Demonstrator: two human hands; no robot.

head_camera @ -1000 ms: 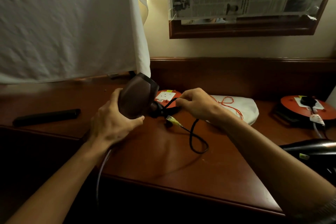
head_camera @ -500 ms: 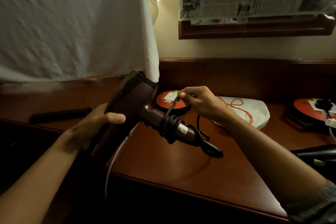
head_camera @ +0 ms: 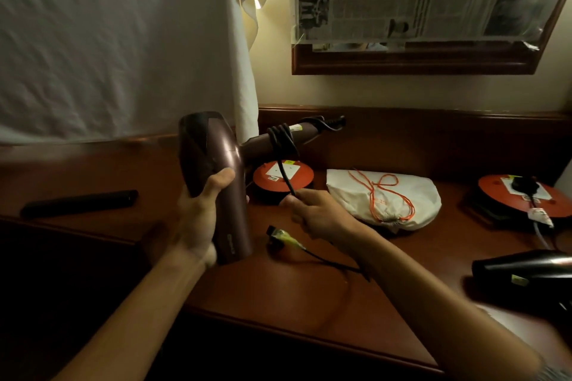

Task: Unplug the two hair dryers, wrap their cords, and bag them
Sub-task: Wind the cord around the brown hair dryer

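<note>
1. Desk (head_camera: 278, 297) of dark red-brown wood carries a long black bar (head_camera: 79, 203) at the left of the frame.
2. Left hand (head_camera: 198, 219) grips the barrel of a glossy maroon hair dryer (head_camera: 216, 176), held above the desk left of centre.
3. Black cord (head_camera: 283, 145) coils round its handle.
4. Right hand (head_camera: 318, 213) pinches the cord below the coils.
5. White drawstring bag (head_camera: 383, 198) with orange string lies right of centre.
6. Black hair dryer (head_camera: 523, 267) lies at the right edge.
</note>
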